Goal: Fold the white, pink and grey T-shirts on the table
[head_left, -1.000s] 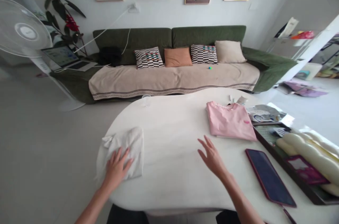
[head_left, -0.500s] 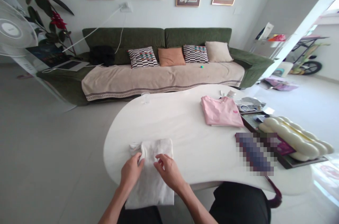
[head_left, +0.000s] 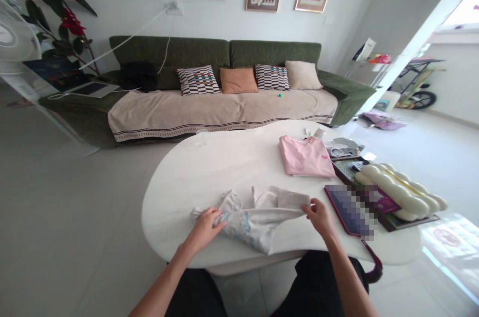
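Note:
A light grey shirt [head_left: 258, 224] with a pale blue print lies sideways and partly folded at the near edge of the white table [head_left: 175, 172]. Its collar end, on the left, is gripped by my left hand [head_left: 207, 224], fingers closed on the cloth. At the other end my right hand [head_left: 320, 214] pinches the shirt's hem between thumb and fingers. Some of the shirt droops towards the table's front edge. Beyond it, a folded pink shirt [head_left: 307, 157] rests on the table.
Right of the shirt lies a phone-like dark case [head_left: 348, 209], partly blurred, with a strap. A tray [head_left: 396, 222] carries a puffy cream tissue cover [head_left: 400, 192]. Behind the table stands a green sofa [head_left: 277, 52] with several cushions. Small white items sit near the table's far edge.
The grey shirt has turned from lengthwise to sideways, and its blue print now shows. My right hand has moved right to the hem; my left hand has shifted slightly right. The view has shifted slightly.

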`<action>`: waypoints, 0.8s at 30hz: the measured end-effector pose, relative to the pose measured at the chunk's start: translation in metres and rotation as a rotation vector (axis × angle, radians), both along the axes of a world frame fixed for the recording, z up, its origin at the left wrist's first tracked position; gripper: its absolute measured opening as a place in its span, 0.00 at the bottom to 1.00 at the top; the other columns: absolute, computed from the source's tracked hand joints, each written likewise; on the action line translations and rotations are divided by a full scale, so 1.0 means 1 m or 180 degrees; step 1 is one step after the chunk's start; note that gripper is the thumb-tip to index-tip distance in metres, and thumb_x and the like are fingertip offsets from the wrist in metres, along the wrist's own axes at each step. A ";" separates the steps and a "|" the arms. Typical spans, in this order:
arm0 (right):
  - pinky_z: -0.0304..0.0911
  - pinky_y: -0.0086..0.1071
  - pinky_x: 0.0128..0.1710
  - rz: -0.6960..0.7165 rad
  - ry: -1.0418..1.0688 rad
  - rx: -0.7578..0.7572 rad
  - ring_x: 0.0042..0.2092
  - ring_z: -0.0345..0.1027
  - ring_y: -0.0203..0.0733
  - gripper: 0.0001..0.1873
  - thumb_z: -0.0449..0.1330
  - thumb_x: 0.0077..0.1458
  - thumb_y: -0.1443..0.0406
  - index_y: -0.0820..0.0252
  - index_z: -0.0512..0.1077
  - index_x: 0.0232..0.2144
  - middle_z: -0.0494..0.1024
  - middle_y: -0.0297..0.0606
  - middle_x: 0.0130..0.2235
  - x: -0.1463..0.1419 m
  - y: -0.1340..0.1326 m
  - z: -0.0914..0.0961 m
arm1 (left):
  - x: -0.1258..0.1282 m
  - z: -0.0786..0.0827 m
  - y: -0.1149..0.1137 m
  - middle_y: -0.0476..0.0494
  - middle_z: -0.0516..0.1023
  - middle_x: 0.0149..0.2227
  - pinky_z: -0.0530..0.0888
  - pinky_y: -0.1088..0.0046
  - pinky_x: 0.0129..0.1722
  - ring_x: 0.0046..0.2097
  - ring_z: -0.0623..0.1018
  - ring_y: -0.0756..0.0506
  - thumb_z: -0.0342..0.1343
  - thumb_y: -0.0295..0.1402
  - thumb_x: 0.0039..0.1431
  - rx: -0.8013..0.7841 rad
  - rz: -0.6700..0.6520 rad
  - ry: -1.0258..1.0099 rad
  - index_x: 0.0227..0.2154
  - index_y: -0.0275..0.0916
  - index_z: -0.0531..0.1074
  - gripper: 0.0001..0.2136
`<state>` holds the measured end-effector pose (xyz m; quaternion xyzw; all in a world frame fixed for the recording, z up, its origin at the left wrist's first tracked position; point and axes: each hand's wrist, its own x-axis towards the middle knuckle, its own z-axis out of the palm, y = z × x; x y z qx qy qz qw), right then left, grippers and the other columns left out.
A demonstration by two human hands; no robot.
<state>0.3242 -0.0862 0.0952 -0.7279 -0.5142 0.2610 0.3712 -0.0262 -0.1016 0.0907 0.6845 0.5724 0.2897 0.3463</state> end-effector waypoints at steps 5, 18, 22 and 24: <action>0.51 0.28 0.25 -0.0011 -0.0112 -0.0140 0.22 0.58 0.35 0.17 0.56 0.36 0.67 0.57 0.69 0.34 0.63 0.25 0.17 0.011 -0.011 -0.018 | -0.004 -0.002 -0.006 0.44 0.71 0.38 0.64 0.71 0.43 0.41 0.70 0.43 0.54 0.36 0.48 0.0158 -0.0433 0.0773 0.33 0.42 0.74 0.09; 0.68 0.33 0.36 0.0165 0.1509 0.1586 0.30 0.70 0.35 0.18 0.64 0.39 0.56 0.59 0.66 0.30 0.74 0.31 0.30 0.008 0.048 0.145 | -0.038 0.133 0.124 0.47 0.69 0.33 0.65 0.76 0.34 0.33 0.70 0.49 0.48 0.28 0.52 0.1962 0.0615 0.1145 0.31 0.38 0.72 0.08; 0.68 0.31 0.34 -0.0107 0.1044 0.2333 0.31 0.71 0.36 0.13 0.64 0.43 0.60 0.56 0.66 0.32 0.74 0.30 0.30 -0.030 -0.006 0.183 | -0.018 0.144 0.158 0.45 0.66 0.37 0.68 0.75 0.38 0.36 0.70 0.50 0.46 0.24 0.53 0.2497 0.1033 0.0232 0.37 0.34 0.71 0.12; 0.68 0.29 0.31 -0.0102 0.0609 0.2150 0.31 0.71 0.38 0.12 0.63 0.44 0.61 0.56 0.66 0.32 0.74 0.31 0.29 -0.056 -0.041 0.162 | -0.013 0.126 0.161 0.44 0.66 0.38 0.69 0.75 0.39 0.39 0.70 0.50 0.44 0.23 0.53 0.2431 0.0950 -0.0053 0.38 0.31 0.71 0.13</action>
